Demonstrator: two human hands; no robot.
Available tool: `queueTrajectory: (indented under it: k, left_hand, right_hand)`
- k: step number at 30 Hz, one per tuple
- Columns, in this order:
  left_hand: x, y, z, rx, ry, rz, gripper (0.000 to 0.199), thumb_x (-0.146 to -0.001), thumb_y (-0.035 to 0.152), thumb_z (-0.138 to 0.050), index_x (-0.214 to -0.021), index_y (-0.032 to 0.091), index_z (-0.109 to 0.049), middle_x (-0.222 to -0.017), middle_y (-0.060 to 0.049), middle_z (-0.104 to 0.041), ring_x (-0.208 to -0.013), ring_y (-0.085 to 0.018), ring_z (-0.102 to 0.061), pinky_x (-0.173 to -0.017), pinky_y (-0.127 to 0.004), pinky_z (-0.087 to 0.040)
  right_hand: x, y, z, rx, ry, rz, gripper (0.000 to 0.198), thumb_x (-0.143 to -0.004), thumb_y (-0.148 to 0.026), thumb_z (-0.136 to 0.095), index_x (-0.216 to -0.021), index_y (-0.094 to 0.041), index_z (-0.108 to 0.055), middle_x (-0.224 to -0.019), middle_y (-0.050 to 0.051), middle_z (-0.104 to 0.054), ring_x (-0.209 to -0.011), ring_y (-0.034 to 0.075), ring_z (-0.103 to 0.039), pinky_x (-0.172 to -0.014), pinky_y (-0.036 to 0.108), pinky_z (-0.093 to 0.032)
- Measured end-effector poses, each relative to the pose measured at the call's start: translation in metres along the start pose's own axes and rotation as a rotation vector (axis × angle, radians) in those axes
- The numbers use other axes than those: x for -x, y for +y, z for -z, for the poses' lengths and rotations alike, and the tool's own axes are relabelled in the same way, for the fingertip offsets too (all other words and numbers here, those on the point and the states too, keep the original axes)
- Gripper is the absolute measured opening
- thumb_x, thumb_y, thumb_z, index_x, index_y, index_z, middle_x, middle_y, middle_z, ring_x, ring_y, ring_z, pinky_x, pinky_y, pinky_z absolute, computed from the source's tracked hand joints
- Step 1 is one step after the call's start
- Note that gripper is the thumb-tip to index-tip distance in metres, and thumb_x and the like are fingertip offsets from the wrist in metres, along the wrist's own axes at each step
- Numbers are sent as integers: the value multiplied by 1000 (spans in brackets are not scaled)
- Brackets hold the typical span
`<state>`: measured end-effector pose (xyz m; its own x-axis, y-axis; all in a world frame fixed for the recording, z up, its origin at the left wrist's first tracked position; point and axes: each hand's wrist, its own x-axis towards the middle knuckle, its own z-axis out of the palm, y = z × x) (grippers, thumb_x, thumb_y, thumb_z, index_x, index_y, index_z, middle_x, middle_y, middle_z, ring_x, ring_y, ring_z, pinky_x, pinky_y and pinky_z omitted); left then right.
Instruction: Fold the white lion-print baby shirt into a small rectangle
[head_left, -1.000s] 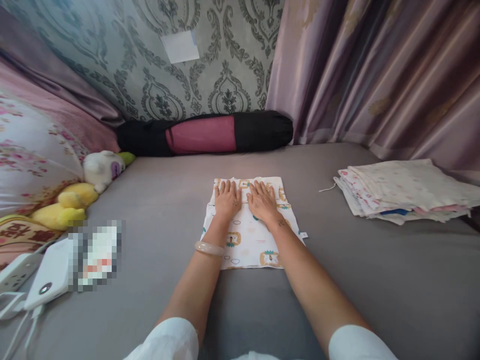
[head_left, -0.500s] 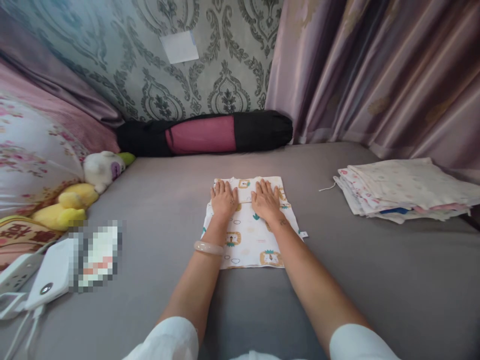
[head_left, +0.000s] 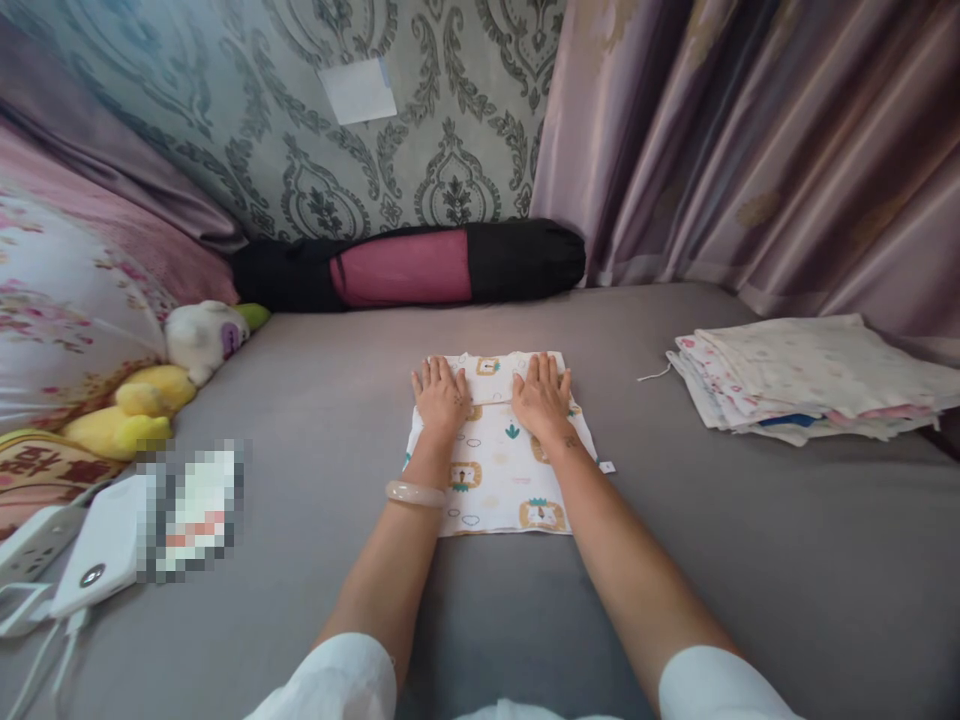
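Observation:
A white cloth printed with lions, clouds and green leaves lies flat on the grey bed sheet, its far part folded over toward me. My left hand rests palm down on the left side of that folded part, fingers spread and pointing away. On the right side, my right hand lies flat in the same way, fingers apart. Neither hand grips the cloth. A small white tag sticks out from the cloth's right edge. Whether it is a garment or a plain cloth I cannot tell.
Folded cloths are stacked at the right. A black and pink rolled bag lies along the wall. Plush toys, a pillow, a white power bank with cables and a power strip are at the left.
My hands have slid slightly apart on the folded part, the left one outward to the left and the right one outward to the right. The cloth stays in place.

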<state>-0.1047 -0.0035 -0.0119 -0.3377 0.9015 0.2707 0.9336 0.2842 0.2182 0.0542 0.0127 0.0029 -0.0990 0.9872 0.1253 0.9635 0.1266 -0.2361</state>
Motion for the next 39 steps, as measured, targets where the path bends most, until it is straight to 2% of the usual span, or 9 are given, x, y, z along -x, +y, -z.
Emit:
queueTrajectory:
  k: [6, 11, 15, 18, 21, 26, 28, 34, 39]
  left_hand:
    - [-1, -2, -2, -29, -68, -1, 66, -98, 41, -21, -145, -2, -36, -153, -20, -34, -144, -32, -29, -119, -50, -16]
    - [-1, -2, -3, -42, -69, -4, 67, -98, 41, -18, -146, -2, -35, -154, -20, -34, -144, -31, -28, -119, -50, -16]
    - [-2, -4, 1, -36, -118, -15, 69, -98, 44, -17, -147, -1, -33, -155, -20, -31, -146, -31, -24, -120, -49, -15]
    - [0, -7, 10, -27, -172, -81, 69, -98, 47, -18, -148, 2, -31, -158, -19, -25, -148, -30, -18, -120, -49, -13]
    - [11, -14, 25, -20, -245, -174, 68, -98, 48, -18, -150, 5, -28, -159, -18, -21, -149, -30, -13, -120, -50, -14]
    - [49, -34, 43, -41, -353, -470, 66, -99, 51, -23, -151, 10, -27, -160, -15, -23, -149, -27, -14, -120, -49, -11]
    - [63, -42, 44, -28, -355, -539, 64, -99, 51, -22, -152, 14, -27, -160, -12, -23, -149, -25, -14, -121, -48, -12]
    - [76, -50, 38, -1, -308, -533, 59, -100, 48, -24, -151, 19, -31, -159, -9, -27, -148, -23, -20, -120, -45, -16]
    - [82, -45, 46, 0, -330, -541, 58, -101, 45, -26, -151, 16, -30, -160, -12, -25, -148, -25, -18, -120, -47, -16]
  right_hand:
    - [-2, 5, -7, 11, -5, -13, 61, -101, -35, -26, -147, 3, -33, -155, 20, -26, -144, 30, -18, -117, 50, -12]
    - [-1, 4, -8, 6, 7, -15, 60, -101, -35, -27, -147, 2, -34, -155, 19, -27, -144, 29, -18, -117, 50, -13]
    - [0, 4, -5, -13, 16, -4, 59, -101, -36, -25, -147, 1, -34, -155, 19, -26, -145, 29, -16, -117, 51, -11]
    - [-1, 9, 2, -29, -72, 31, 59, -101, -38, -25, -149, -2, -32, -157, 18, -21, -146, 29, -13, -117, 53, -11]
    - [8, 20, 11, -27, -147, 130, 59, -101, -39, -25, -150, -7, -29, -159, 15, -17, -146, 28, -12, -117, 54, -11]
    - [51, 36, 21, 29, -180, 390, 58, -102, -40, -25, -152, -10, -28, -160, 13, -15, -147, 24, -8, -120, 47, -6]
    - [66, 39, 21, 27, -192, 424, 58, -102, -40, -24, -152, -10, -28, -159, 13, -16, -147, 24, -9, -120, 46, -7]
    - [74, 40, 14, 20, -135, 413, 55, -103, -38, -25, -150, -12, -33, -159, 11, -21, -146, 23, -14, -119, 46, -9]
    - [81, 41, 21, -2, -188, 429, 54, -103, -37, -30, -150, -13, -32, -159, 12, -19, -147, 23, -11, -119, 46, -7]
